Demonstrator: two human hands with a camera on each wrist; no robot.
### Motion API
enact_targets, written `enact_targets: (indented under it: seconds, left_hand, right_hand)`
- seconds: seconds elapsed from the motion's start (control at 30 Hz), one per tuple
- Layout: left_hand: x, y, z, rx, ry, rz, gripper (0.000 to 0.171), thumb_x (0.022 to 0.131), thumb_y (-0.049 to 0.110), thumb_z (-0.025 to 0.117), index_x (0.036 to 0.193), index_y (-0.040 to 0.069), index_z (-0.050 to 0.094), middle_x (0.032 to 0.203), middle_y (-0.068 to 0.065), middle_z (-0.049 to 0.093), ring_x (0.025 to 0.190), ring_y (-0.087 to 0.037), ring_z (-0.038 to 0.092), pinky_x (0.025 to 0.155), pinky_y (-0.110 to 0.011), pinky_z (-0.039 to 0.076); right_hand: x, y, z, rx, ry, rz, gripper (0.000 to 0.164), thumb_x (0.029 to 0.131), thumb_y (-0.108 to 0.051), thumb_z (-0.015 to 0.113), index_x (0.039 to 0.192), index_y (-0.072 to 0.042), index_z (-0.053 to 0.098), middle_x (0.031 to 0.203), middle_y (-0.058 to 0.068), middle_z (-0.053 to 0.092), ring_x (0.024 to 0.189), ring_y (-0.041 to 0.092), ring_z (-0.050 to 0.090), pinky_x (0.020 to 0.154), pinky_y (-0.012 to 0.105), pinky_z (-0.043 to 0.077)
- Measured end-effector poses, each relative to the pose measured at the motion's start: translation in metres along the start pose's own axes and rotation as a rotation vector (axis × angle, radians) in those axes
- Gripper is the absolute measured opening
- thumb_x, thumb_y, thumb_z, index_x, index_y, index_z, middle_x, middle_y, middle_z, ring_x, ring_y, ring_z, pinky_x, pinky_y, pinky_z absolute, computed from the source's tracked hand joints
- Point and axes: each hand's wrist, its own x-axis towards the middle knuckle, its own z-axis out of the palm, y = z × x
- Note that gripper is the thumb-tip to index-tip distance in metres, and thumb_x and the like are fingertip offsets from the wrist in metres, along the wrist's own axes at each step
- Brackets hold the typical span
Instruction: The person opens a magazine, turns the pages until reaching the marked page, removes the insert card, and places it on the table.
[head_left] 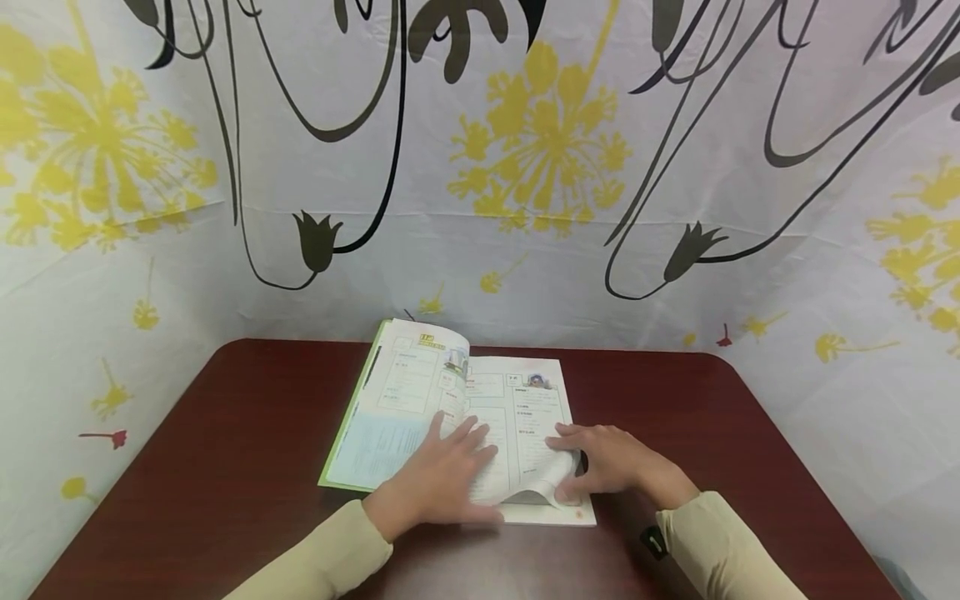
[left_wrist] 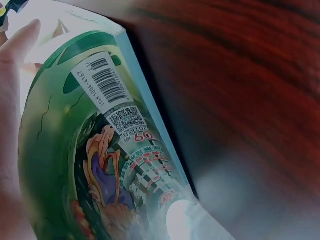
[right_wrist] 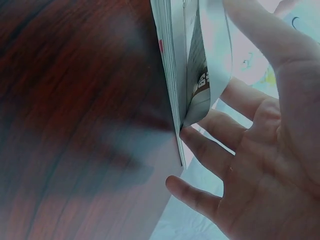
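green was the cover (left_wrist: 47, 135), and its issn barcode (left_wrist: 107, 82) in the left wrist view marked the thing as a magazine (head_left: 528, 421), which lay spread on the wood-grain table (head_left: 225, 467), low in the centre of the head view. the left hand (head_left: 442, 475) rested with splayed, loose fingers across the inner part of the spread, grasping nothing. the right hand (head_left: 611, 458) was at the outer edge on the right, its fingers fairly straight and apart, seemingly touching the paper rather than clenched on it; beside its thumb the lower corner of a leaf (right_wrist: 220, 55) curled up off the pages beneath. that suggested a page turn at its start. the next move seemed to call for slipping fingertips under that corner and carrying the leaf leftward, gently enough not to crease it.
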Motion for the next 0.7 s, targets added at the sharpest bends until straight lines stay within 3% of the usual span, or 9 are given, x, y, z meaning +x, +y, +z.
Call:
enact_targets:
  seconds: [0.17, 0.5, 0.7]
  left_hand:
    - [-0.0003, 0.0006, 0.0018, 0.025, 0.012, 0.005, 0.085, 0.076, 0.08, 0.058, 0.134, 0.018, 0.061, 0.146, -0.007, 0.051, 0.14, -0.028, 0.041, 0.106, -0.064, 0.031]
    - [0.0002, -0.0022, 0.0016, 0.026, -0.016, -0.02, 0.077, 0.08, 0.072, 0.061, 0.135, 0.019, 0.059, 0.147, -0.007, 0.049, 0.141, -0.028, 0.04, 0.105, -0.064, 0.033]
    - [0.0011, -0.0016, 0.0017, 0.031, 0.032, -0.007, 0.065, 0.085, 0.063, 0.06, 0.133, 0.019, 0.061, 0.145, -0.007, 0.052, 0.138, -0.028, 0.044, 0.102, -0.065, 0.035]
  right_hand:
    - [0.0011, -0.0011, 0.0002, -0.004, 0.026, -0.012, 0.075, 0.075, -0.067, 0.073, 0.129, -0.014, 0.069, 0.137, 0.016, 0.06, 0.121, 0.036, 0.06, 0.094, 0.053, 0.049]
    - [0.0026, -0.0006, -0.0003, 0.007, 0.02, -0.002, 0.075, 0.077, -0.069, 0.069, 0.129, -0.014, 0.069, 0.137, 0.016, 0.06, 0.123, 0.037, 0.059, 0.094, 0.054, 0.049]
    - [0.0012, -0.0026, -0.0018, 0.01, 0.034, -0.008, 0.073, 0.078, -0.067, 0.07, 0.127, -0.013, 0.069, 0.135, 0.017, 0.061, 0.119, 0.037, 0.061, 0.094, 0.053, 0.049]
